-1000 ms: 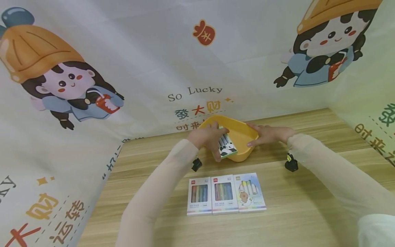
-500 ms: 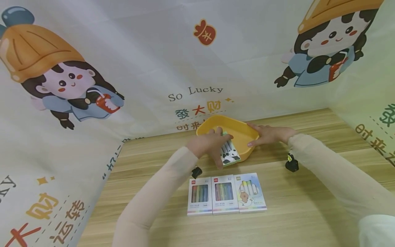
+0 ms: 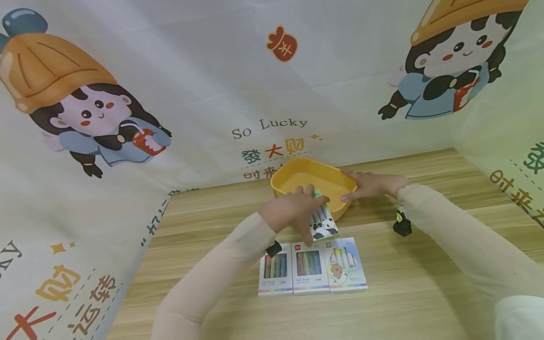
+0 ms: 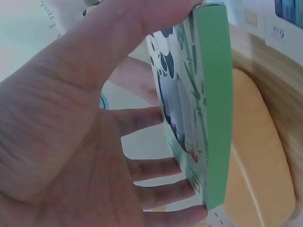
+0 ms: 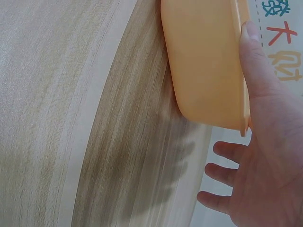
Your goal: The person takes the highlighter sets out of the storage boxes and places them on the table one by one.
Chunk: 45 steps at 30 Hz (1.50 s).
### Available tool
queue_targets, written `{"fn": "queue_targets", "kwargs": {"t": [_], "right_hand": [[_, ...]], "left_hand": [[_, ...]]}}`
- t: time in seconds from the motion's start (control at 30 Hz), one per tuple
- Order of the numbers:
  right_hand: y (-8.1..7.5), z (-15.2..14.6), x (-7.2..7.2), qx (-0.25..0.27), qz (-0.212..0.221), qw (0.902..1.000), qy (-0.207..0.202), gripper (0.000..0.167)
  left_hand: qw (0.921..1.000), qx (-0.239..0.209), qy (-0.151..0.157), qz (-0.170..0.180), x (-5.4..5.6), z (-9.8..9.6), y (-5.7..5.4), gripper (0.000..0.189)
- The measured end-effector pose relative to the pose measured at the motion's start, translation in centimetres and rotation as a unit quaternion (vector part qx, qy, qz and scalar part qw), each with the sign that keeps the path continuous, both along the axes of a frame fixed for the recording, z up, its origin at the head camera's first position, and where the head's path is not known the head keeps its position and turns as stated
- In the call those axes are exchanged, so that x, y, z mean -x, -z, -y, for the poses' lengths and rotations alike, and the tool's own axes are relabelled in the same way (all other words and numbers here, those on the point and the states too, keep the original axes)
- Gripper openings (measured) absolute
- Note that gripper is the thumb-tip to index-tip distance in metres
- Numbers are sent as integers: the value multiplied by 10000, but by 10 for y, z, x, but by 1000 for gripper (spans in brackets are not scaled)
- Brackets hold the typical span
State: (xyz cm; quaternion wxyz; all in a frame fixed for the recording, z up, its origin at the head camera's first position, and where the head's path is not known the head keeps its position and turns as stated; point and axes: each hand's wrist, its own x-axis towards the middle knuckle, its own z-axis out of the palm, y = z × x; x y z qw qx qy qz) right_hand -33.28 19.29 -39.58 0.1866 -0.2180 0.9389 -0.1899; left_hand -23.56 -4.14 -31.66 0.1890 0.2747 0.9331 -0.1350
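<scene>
My left hand (image 3: 293,210) grips a slim marker box (image 3: 324,225) with pandas on its front, over the near edge of a yellow plastic bin (image 3: 293,165). In the left wrist view, the thumb is at one end of the marker box (image 4: 215,109) and the fingertips are along its other side; its green edge faces the camera. My right hand (image 3: 371,185) holds the bin's right end by the rim. Seen from the right wrist, the thumb lies along the rim of the bin (image 5: 203,61), while several fingers extend beside it; the index finger is mostly hidden.
Three white boxes of pens lie side by side in front of the bin: a left box (image 3: 275,278), a middle box (image 3: 310,278) and a right box (image 3: 346,267) with a bear picture. A printed cloth (image 3: 204,85) walls the wooden table (image 3: 425,283) behind and at the sides.
My left hand has drawn the panda marker box out of the bin, towards me and slightly right, near the row of boxes. The right hand and the bin have stayed put.
</scene>
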Motion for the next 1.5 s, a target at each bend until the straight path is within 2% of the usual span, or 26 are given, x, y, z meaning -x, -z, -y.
{"fn": "queue_targets", "kwargs": {"t": [0.3, 0.6, 0.87, 1.23, 1.5], "right_hand": [[-2, -1, -2, -80, -57, 10000, 12, 104], [-1, -1, -1, -3, -87, 9999, -52, 106], [-2, -1, -1, -14, -49, 10000, 38, 105], [-1, -1, 0, -44, -91, 9999, -60, 106], [-1, -1, 0, -79, -60, 9999, -64, 104]], "left_hand": [[9995, 249, 185, -35, -10, -4, 6, 118], [9988, 249, 410, -82, -20, -8, 11, 118], [9987, 175, 479, -59, -24, -14, 20, 119], [9959, 180, 864, -179, -30, -28, 32, 119], [9954, 212, 926, -115, -32, -39, 38, 123]]}}
